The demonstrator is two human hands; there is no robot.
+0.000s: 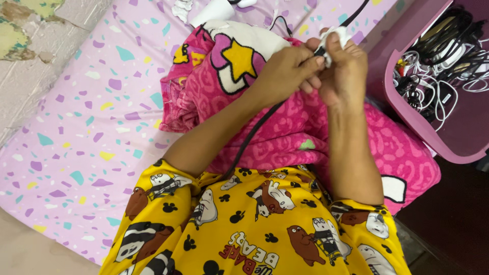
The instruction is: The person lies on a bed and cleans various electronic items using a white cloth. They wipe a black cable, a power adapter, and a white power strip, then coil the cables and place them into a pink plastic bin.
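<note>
2 hands are working close together above a pink blanket [285, 127] bunched on the bed [76, 127]. the left hand [288, 71] is closing its fingers on a black cable [254, 132], pinching it near where it meets the other hand. the right hand [346, 66] is pressing a small white cloth [338, 35] around the same cable, fingers curled and thumb squeezing on top. the cable is running down from the hands across the blanket toward the person's yellow shirt [254, 229], and up past the cloth toward the top edge of the view.

the likeliest trouble, as i judge it, is the cloth slipping off the thin cable because the grip is so small and tight. a hard tug could also be straining the cable where it is bending between the 2 hands. the loose lower length may be snagging in the blanket folds. the purple tray [402, 109] of tangled cords [443, 56] is sitting just beside the right hand, so a wide elbow swing could be knocking it.
</note>
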